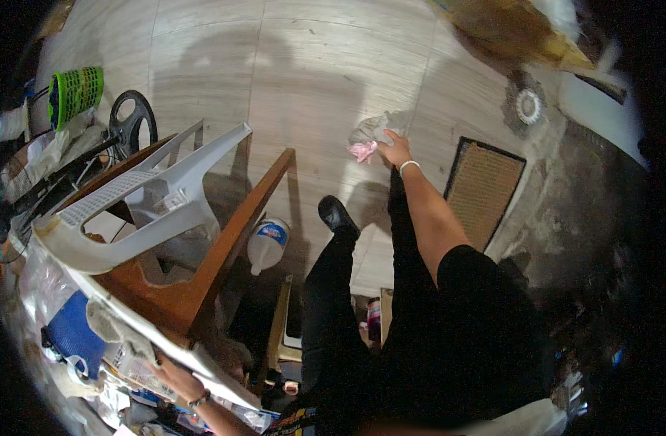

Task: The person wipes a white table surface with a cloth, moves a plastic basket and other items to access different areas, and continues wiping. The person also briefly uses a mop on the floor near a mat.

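Observation:
My right hand (395, 151) is stretched out low over the tiled floor, at a crumpled translucent plastic bag (379, 126) and a pink crumpled piece, perhaps cloth (362, 151). Its thumb and index finger are apart, with the other fingers partly hidden; a firm grip cannot be made out. At lower left, my left hand (181, 381) lies at the cluttered white tabletop's edge (224, 379), beside a grey cloth (115, 327) and a white perforated plastic basket (142, 371). Its fingertips are hard to see.
An overturned white plastic chair (142, 240) and a brown wooden frame (246, 218) stand left. A plastic bottle (267, 245) lies near my shoe (337, 214). A black-framed brown panel (484, 191) lies right, below a round white drain cover (528, 106). A green basket (78, 94) is upper left.

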Tool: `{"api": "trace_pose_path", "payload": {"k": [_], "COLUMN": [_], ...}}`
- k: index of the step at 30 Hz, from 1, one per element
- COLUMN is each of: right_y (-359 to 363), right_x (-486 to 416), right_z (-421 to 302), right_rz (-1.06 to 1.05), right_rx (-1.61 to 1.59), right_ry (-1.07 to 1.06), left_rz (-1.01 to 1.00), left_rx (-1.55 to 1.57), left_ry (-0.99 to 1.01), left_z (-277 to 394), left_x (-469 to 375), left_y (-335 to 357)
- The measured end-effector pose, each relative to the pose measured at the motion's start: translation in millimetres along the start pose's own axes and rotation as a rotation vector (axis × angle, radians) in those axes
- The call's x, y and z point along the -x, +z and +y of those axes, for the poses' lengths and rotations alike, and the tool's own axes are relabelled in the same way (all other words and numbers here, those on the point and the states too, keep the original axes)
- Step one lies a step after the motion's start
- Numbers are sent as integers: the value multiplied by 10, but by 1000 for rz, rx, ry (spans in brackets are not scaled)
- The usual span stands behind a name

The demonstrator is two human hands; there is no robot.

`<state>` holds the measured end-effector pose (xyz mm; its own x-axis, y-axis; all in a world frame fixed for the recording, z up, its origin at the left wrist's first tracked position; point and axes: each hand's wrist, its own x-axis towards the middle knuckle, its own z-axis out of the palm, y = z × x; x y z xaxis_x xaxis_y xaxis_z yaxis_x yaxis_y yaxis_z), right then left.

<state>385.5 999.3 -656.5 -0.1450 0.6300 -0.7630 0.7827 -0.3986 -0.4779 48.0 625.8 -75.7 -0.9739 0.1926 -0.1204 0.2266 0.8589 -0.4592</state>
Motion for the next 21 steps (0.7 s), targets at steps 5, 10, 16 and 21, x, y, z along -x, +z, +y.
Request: {"api": "trace_pose_path", "payload": {"k": [5, 10, 16, 21], "right_y": [566, 345, -1226, -2544], "right_x": [-707, -483, 957, 1861], "right_z": [466, 235, -1191, -2154], "right_rz": [-26, 148, 317, 268], "right_rx": [-141, -507, -373, -312], "right_ry": [289, 2, -382, -579], "left_rz": [107, 86, 183, 144], "left_rx": [483, 693, 819, 1233], "left_ry": [59, -161, 493, 579], "left_z": [-95, 297, 1612, 2029], "left_x": [88, 36, 273, 523], "left_y": [-120, -217, -681, -1331]}}
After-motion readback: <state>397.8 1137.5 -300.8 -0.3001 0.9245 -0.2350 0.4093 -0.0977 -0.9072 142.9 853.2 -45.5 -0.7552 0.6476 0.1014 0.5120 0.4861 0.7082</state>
